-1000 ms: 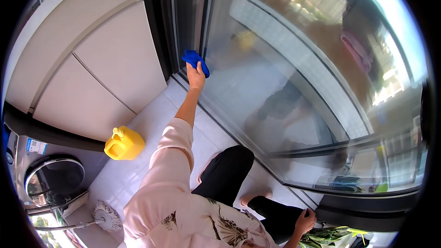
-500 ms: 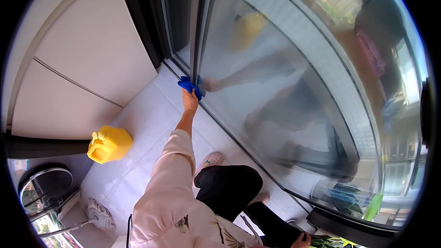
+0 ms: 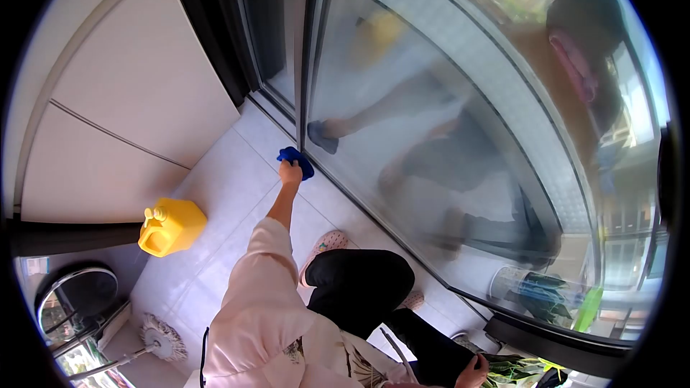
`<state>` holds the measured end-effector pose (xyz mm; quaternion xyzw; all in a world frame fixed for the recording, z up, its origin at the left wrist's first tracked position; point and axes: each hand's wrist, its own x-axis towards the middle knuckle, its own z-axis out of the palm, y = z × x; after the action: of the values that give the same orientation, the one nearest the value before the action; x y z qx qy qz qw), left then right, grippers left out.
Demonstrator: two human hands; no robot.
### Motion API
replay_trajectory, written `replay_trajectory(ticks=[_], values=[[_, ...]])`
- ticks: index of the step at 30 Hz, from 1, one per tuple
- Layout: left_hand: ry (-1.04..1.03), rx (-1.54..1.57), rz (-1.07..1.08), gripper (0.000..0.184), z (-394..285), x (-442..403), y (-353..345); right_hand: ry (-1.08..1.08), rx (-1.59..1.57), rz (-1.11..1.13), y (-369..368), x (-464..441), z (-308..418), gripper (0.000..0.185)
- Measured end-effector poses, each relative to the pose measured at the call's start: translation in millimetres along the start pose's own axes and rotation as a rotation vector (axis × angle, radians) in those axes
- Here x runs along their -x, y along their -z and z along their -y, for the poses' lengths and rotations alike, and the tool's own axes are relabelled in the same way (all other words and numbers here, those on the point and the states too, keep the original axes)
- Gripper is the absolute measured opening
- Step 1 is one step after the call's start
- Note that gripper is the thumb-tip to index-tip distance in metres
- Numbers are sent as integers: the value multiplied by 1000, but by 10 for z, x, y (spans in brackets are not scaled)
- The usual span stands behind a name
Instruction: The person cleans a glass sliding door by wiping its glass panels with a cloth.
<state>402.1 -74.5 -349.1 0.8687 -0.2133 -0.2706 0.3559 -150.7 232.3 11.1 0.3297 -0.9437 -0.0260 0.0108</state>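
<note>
A blue cloth (image 3: pixel 305 164) is gripped in my left hand (image 3: pixel 290 172), near the lower corner of the glass door (image 3: pixel 402 122), by the dark door frame (image 3: pixel 301 93). My fingers are closed on the cloth, over the floor tiles. The glass shows a reflection of the arm and cloth. My right hand (image 3: pixel 471 373) rests by my knee at the bottom right, beside green leaves; its fingers look curled, and whether anything is inside them is hidden.
A yellow jug (image 3: pixel 182 226) stands on the tiled floor (image 3: pixel 223 194) at the left. Pale cabinet doors (image 3: pixel 122 100) rise behind it. A mop head (image 3: pixel 164 338) and a front-loading washer (image 3: pixel 79 294) are at the lower left. Plant leaves (image 3: pixel 514 370) lie at the bottom right.
My left hand and the blue cloth have moved down along the door frame and are now off the glass edge, over the floor. The view has tilted downward. My right hand stays by the knee.
</note>
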Motion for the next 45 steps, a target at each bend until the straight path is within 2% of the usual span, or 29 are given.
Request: replay_trajectory(ticks=[1, 3, 4, 6, 7, 9, 10, 11, 14, 15, 17, 19, 21, 25, 26, 27, 29, 32, 34, 35, 37, 38, 39, 40, 41, 42, 43, 44, 45], values=[[139, 502, 150, 34, 245, 37, -108, -3, -8, 1, -125, -78, -69, 48], [496, 1452, 550, 35, 69, 555, 258, 260, -89, -202, -325, -113, -326, 21], [505, 1440, 553, 35, -27, 801, 427, 242, -86, -188, -320, -72, -336, 22], [300, 1676, 806, 37, -229, 1227, 770, 239, -89, -174, -248, -15, -196, 24], [299, 1671, 816, 37, -321, 1396, 955, 249, -95, -174, -228, 24, -186, 24], [113, 1881, 1211, 50, -521, 1662, 1254, 303, -142, -198, -276, 34, -267, 21], [47, 1862, 1283, 62, -588, 1756, 1339, 303, -159, -205, -293, 52, -341, 20], [35, 1845, 1305, 62, -690, 1868, 1452, 302, -184, -212, -295, 77, -334, 20], [134, 2122, 1503, 72, -1068, 2183, 1682, 311, -238, -256, -379, 92, -463, 19], [133, 2092, 1541, 72, -1207, 2295, 1748, 319, -272, -274, -391, 125, -483, 20], [-34, 1963, 1448, 74, -1459, 2539, 1875, 373, -269, -378, -465, 167, -606, 21], [-37, 1934, 1560, 76, -1547, 2689, 1854, 347, -321, -363, -433, 237, -630, 22], [-27, 1868, 1363, 75, -1576, 2816, 1737, 343, -362, -349, -375, 305, -647, 22], [-94, 1611, 1711, 64, -1636, 3441, 1572, 233, -459, -406, -306, 415, -686, 22], [0, 1491, 1611, 59, -1657, 3690, 1610, 210, -469, -411, -298, 426, -697, 22], [9, 1418, 1695, 59, -1649, 3871, 1567, 191, -517, -426, -257, 457, -695, 22], [66, 1284, 1690, 54, -1637, 4176, 1494, 239, -538, -514, -192, 529, -657, 23], [-36, 1054, 1718, 50, -1678, 4682, 1469, 384, -798, -552, -76, 722, -480, 29], [-106, 914, 1775, 51, -1677, 4908, 1429, 517, -1148, -372, -58, 890, -285, 39], [-156, 811, 1796, 52, -1671, 5011, 1416, 507, -1453, -142, -61, 988, -160, 55], [-320, 719, 1891, 52, -1700, 5229, 1393, 385, -2075, 439, -5, 1112, 57, 69], [-364, 646, 1903, 50, -1730, 5304, 1406, 405, -2088, 452, -20, 1122, 111, 69], [-465, 523, 1874, 44, -1739, 5310, 1385, 302, -2206, 596, -46, 1124, 159, 73], [-681, 357, 1856, 40, -1762, 5233, 1304, 195, -2309, 746, -63, 1096, 197, 77], [-888, 184, 1820, 36, -1849, 5221, 1275, 144, -2342, 742, -78, 1051, 204, 76], [-902, 189, 1799, 36, -1924, 5221, 1258, 126, -2343, 733, -108, 986, 194, 71], [-1113, 160, 1703, 34, -2002, 5228, 1237, 102, -2342, 723, -132, 919, 192, 67], [-1312, 125, 1597, 33, -2089, 5252, 1224, 35, -2347, 672, -92, 866, 175, 51], [-1310, 128, 1585, 33, -2146, 5208, 1142, -23, -2363, 602, -53, 816, 169, 38]])
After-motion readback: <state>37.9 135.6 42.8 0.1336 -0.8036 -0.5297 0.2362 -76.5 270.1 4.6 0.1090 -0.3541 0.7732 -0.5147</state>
